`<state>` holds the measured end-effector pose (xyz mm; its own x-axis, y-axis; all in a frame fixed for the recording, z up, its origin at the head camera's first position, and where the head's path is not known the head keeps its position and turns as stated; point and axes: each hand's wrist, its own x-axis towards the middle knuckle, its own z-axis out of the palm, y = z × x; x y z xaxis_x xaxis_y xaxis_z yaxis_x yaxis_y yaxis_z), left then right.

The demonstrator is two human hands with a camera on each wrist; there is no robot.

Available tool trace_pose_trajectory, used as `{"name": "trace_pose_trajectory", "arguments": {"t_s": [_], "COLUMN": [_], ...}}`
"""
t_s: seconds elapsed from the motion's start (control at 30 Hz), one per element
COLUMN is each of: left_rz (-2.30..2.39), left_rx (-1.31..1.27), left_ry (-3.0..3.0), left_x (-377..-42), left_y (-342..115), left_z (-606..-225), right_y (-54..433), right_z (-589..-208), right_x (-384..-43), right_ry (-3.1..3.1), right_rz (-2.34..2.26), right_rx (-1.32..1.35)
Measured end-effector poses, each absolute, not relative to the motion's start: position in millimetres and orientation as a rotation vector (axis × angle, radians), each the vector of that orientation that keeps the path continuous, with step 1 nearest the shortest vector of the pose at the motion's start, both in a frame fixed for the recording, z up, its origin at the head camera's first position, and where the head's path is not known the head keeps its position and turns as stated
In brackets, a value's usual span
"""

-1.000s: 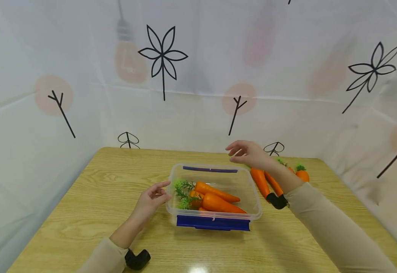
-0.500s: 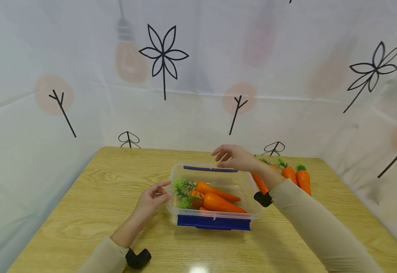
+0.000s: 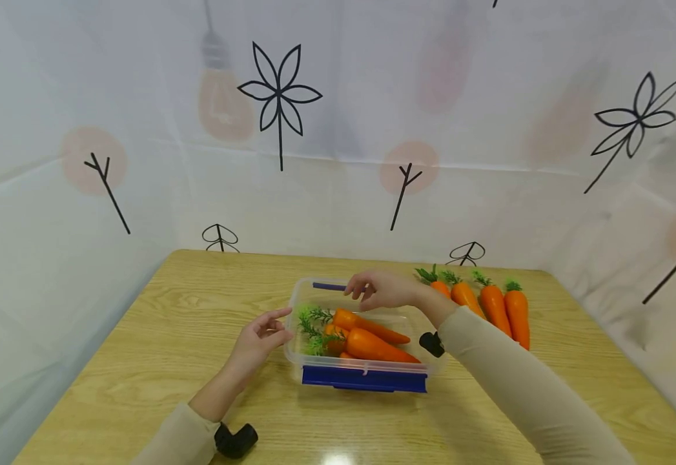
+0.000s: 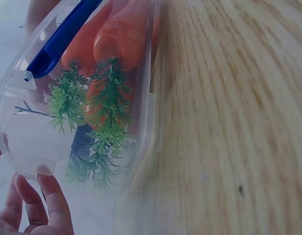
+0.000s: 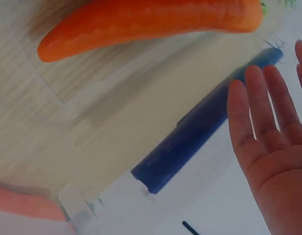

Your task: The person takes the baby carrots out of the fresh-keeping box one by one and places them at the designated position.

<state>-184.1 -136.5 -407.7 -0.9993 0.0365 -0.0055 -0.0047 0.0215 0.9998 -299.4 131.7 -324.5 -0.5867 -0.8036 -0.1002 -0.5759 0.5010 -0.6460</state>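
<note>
A clear plastic food container (image 3: 361,366) with blue clip flaps stands on the table without a lid. Several orange carrots (image 3: 378,347) with green tops lie in it, tops toward the left. My left hand (image 3: 256,339) touches the container's left side with its fingertips; the left wrist view shows them against the clear wall. Over the back part of the container hovers my right hand (image 3: 390,289), its fingers relaxed and holding nothing. In the right wrist view, its fingers (image 5: 261,105) appear beside the blue flap (image 5: 200,127), with one carrot (image 5: 156,22) beyond.
More carrots (image 3: 516,315) lie in a row on the table right of the container, partly behind my right forearm. The wooden table (image 3: 157,349) reaches back to a white patterned cloth (image 3: 338,213). A black fitting (image 3: 235,441) sits at my left wrist.
My right hand has moved left and down, from beyond the container's back right corner to over its inside. More of the carrot row now shows. My left hand stays at the container's side.
</note>
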Motion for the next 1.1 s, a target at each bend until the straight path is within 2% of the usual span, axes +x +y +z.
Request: {"name": "trace_pose_trajectory", "arguments": {"t_s": [0.47, 0.7, 1.1], "left_rz": [2.197, 2.206, 2.215], "left_rx": [0.055, 0.056, 0.039], "left_ry": [2.212, 2.214, 2.198], "left_x": [-185.0, -183.7, -183.8], "left_y": [-137.9, -137.0, -136.5], "left_z": [-409.6, -408.4, -408.0], "right_y": [117.0, 119.3, 118.0], "right_z": [-343.9, -351.9, -350.4], "right_x": [-303.9, -302.2, -299.6], "right_ry": [2.296, 2.347, 2.355], "right_rz": [-0.554, -0.422, -0.470], "right_rx": [-0.971, -0.975, -1.017]}}
